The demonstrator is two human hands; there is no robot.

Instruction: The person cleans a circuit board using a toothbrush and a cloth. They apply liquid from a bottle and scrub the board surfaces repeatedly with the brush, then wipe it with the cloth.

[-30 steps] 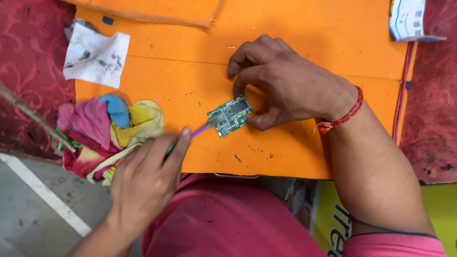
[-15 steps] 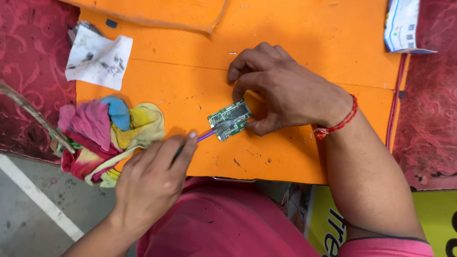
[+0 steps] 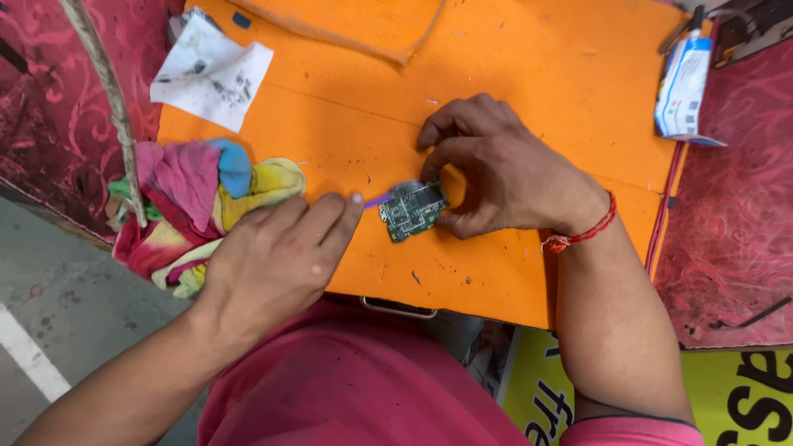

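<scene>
While both hands work on the orange mat [image 3: 529, 74]:
Board: small green circuit board [image 3: 412, 210], flat, mid-mat.
Right hand [image 3: 496, 169]: fingers pinching board's edge.
Left hand [image 3: 277, 256]: curled round thin purple tool [image 3: 378, 199], tip at board.
Beside: crumpled multicoloured rag [image 3: 198, 198]; smudged white paper [image 3: 212, 73].

Orange textured mat [image 3: 529, 74] covers worktop, w/ dark red patterned cloth [image 3: 727, 239] either side. Grey concrete floor [image 3: 74, 306] bottom left, white painted stripe [image 3: 29, 355] across it. Yellow printed board [image 3: 743, 396] bottom right. Even, soft light.
</scene>
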